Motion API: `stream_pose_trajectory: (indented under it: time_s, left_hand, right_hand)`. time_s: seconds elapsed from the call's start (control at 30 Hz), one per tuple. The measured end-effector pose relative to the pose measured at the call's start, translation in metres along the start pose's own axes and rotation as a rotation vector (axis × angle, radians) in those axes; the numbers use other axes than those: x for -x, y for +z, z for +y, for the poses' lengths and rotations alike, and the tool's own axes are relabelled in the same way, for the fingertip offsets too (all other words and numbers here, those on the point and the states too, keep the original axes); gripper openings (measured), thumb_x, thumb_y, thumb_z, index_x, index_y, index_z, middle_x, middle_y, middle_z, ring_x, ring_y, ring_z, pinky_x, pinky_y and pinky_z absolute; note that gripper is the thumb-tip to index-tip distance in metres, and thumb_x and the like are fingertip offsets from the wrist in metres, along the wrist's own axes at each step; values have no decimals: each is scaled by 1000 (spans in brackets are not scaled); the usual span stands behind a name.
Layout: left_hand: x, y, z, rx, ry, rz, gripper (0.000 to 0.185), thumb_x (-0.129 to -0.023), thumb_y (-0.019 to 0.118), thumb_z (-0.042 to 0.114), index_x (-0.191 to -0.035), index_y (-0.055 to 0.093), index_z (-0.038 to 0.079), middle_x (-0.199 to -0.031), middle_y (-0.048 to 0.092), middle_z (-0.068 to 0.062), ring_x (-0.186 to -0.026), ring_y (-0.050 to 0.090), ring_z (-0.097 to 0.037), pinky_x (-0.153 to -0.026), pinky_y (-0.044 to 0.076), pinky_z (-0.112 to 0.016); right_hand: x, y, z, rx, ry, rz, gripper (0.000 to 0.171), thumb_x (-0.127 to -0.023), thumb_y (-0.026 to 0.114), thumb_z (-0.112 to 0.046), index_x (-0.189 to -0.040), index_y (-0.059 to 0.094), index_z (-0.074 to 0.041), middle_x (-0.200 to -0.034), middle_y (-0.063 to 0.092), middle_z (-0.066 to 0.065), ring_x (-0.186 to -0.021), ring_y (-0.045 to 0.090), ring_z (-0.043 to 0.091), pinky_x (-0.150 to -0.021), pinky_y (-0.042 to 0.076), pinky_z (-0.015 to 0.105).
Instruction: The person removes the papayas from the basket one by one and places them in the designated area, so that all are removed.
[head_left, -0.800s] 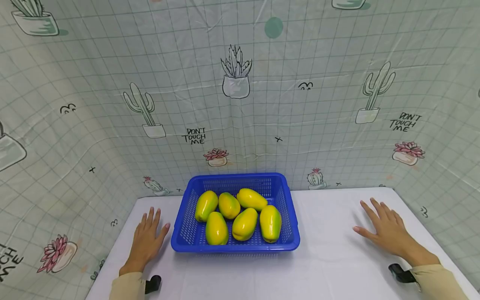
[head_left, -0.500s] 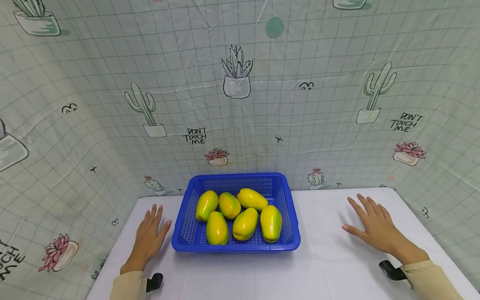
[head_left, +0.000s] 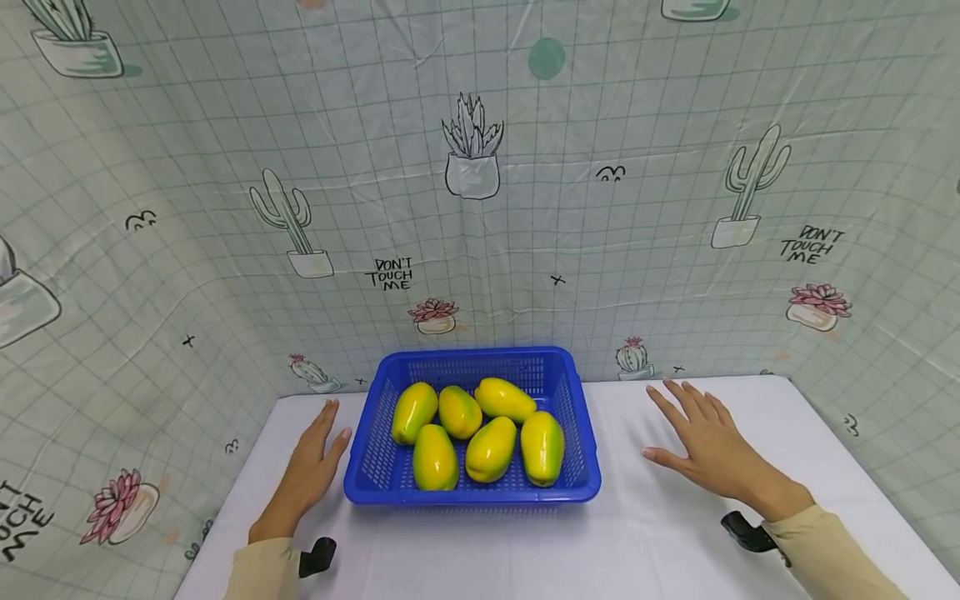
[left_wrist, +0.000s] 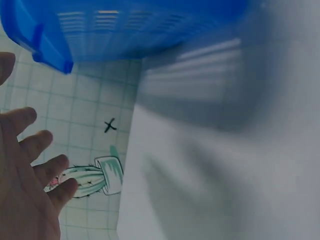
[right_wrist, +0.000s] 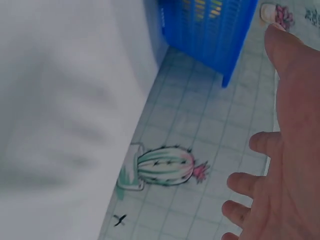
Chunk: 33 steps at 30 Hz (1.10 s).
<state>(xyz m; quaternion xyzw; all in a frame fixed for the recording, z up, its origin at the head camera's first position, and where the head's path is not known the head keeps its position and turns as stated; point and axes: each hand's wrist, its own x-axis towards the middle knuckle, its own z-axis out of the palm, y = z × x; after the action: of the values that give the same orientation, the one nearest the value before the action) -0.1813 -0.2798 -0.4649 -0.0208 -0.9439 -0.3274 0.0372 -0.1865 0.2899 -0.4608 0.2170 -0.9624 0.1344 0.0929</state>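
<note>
A blue plastic basket (head_left: 472, 497) with slotted walls stands on the white table, holding several yellow-green mangoes (head_left: 491, 450) in two loose rows. Just left of it is my left hand (head_left: 311, 462), fingers extended and thumb toward the basket's side, apart from the rim. My right hand (head_left: 708, 442) hovers farther off on the other side, fingers spread, thumb pointing at the basket. Neither hand holds anything. In the left wrist view the basket wall (left_wrist: 150, 30) is close above the palm side; the right wrist view shows the basket corner (right_wrist: 210, 40) beyond the thumb.
The white tabletop (head_left: 480, 558) runs back to a hanging grid-pattern cloth (head_left: 525, 225) printed with cacti, which also encloses both sides. A black wrist device (head_left: 318, 557) sits below the left hand, another black device (head_left: 747, 532) below the right.
My right hand has moved left toward the basket. My left hand has shifted slightly right and turned its palm toward the basket. The basket and mangoes stay put.
</note>
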Motion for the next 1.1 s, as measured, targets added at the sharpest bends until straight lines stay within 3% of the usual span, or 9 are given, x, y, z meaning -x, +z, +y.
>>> stream_pose_trajectory:
  time_s: [0.13, 0.27, 0.4, 0.57, 0.8, 1.1]
  left_hand:
    - [0, -3, 7, 82, -29, -27, 64, -114, 43, 28, -165, 23, -4, -170, 20, -32, -156, 18, -54, -124, 17, -68]
    - [1, -5, 16, 171, -48, -40, 60, -114, 45, 24, -164, 28, -3, -167, 29, -31, -151, 34, -52, -120, 31, -65]
    - [2, -6, 24, 233, -59, -51, 55, -113, 49, 19, -161, 36, -5, -162, 41, -30, -138, 52, -47, -113, 44, -59]
    - [1, -6, 32, 293, -89, -58, 53, -109, 55, 12, -157, 41, -6, -153, 51, -31, -121, 63, -40, -96, 59, -43]
    - [-1, -3, 34, 393, -160, -53, 52, -104, 59, 1, -154, 45, -9, -147, 54, -34, -103, 68, -28, -79, 60, -28]
    - [-4, -1, 27, 537, -321, -66, 51, -105, 60, 3, -153, 49, -7, -151, 50, -32, -101, 68, -19, -88, 60, -34]
  right_hand:
    - [-8, -2, -12, -11, -42, -2, 87, -96, 73, -52, -160, 40, -3, -162, 32, 33, -148, 28, 58, -117, 19, 74]
    - [-16, -3, -23, -6, -82, 8, 86, -96, 73, -52, -160, 40, -5, -162, 34, 30, -148, 30, 56, -117, 21, 73]
    - [-23, -3, -34, 2, -116, 9, 86, -97, 72, -53, -161, 40, -5, -163, 35, 28, -148, 31, 54, -118, 21, 72]
    - [-33, -3, -49, 24, -168, 12, 86, -97, 72, -53, -160, 41, -5, -162, 37, 28, -147, 34, 52, -118, 24, 71]
    - [-46, -3, -64, 39, -218, -11, 86, -97, 72, -51, -162, 39, -5, -162, 38, 28, -147, 35, 52, -118, 25, 72]
    - [-62, 0, -80, 102, -266, -33, 89, -93, 77, -51, -161, 42, -6, -163, 39, 27, -146, 40, 51, -119, 26, 71]
